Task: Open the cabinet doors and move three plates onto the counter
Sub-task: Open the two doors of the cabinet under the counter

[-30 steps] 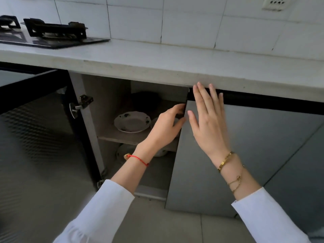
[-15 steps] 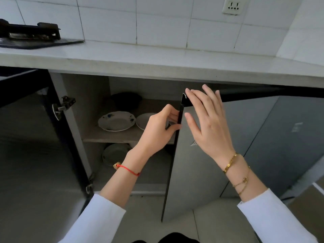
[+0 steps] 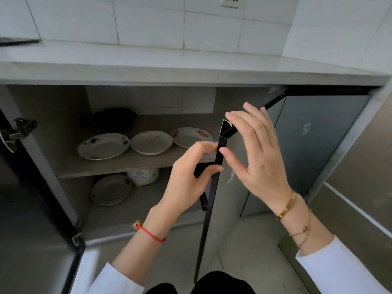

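Note:
The right cabinet door [image 3: 224,211] stands swung out toward me, its black edge upright in the middle. My left hand [image 3: 191,177] grips that edge from the inside. My right hand [image 3: 254,153] rests on the door's outer face near its top corner, fingers spread. The left cabinet door [image 3: 31,230] hangs wide open at the left. On the upper shelf [image 3: 110,168] sit three white plates: a blue-patterned plate [image 3: 104,146], a plain plate [image 3: 151,142] and a red-patterned plate [image 3: 191,135], partly hidden by my left hand. The pale counter [image 3: 191,60] runs above.
A stack of plates [image 3: 111,189] and a white rice cooker [image 3: 143,176] sit on the cabinet floor. A dark pot [image 3: 114,119] stands at the shelf's back. A stove edge [image 3: 19,41] shows far left. A wall socket [image 3: 232,1] is above. Another grey door [image 3: 314,145] stays closed at right.
The right door has swung further out with both hands on it, revealing a third plate on the shelf. The view has shifted right and closer.

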